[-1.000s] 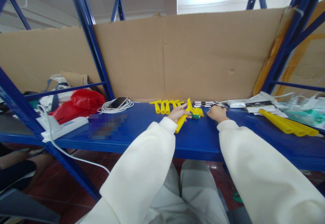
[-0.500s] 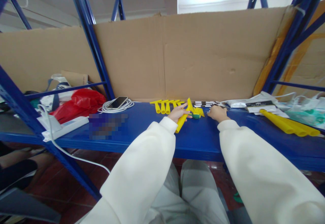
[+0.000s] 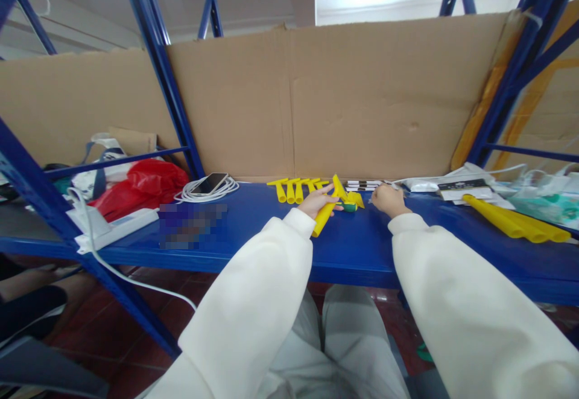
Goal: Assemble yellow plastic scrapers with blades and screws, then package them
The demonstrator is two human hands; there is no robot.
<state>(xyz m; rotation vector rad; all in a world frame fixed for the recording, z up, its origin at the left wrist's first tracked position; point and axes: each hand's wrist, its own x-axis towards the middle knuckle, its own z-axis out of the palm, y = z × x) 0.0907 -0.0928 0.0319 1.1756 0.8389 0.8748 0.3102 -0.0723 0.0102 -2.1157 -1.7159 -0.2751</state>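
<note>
My left hand (image 3: 315, 203) is wrapped round the tube of a yellow T-shaped plastic handle (image 3: 324, 220), its wider head pointing up and away from me. Just right of it lies a green and yellow object (image 3: 347, 206), partly hidden, with a small yellow piece (image 3: 355, 198) behind. My right hand (image 3: 388, 200) is closed, fingertips down at the blue shelf; whatever they pinch is too small to make out. Left of my left hand, several similar yellow T-shaped handles (image 3: 290, 191) lie in a row. Black-and-white strips (image 3: 360, 185) lie between my hands at the back.
Yellow tubes (image 3: 520, 224) lie at the right, before a white packet (image 3: 465, 190). Leftward are a phone (image 3: 210, 183) on a coiled white cable (image 3: 231, 186), a power strip (image 3: 122, 227) and a red bag (image 3: 147, 186). A cardboard wall (image 3: 353, 97) stands behind the blue shelf (image 3: 257, 230).
My right hand has shifted very slightly, its fingers still closed low over the shelf. My left hand keeps the yellow handle in the same place.
</note>
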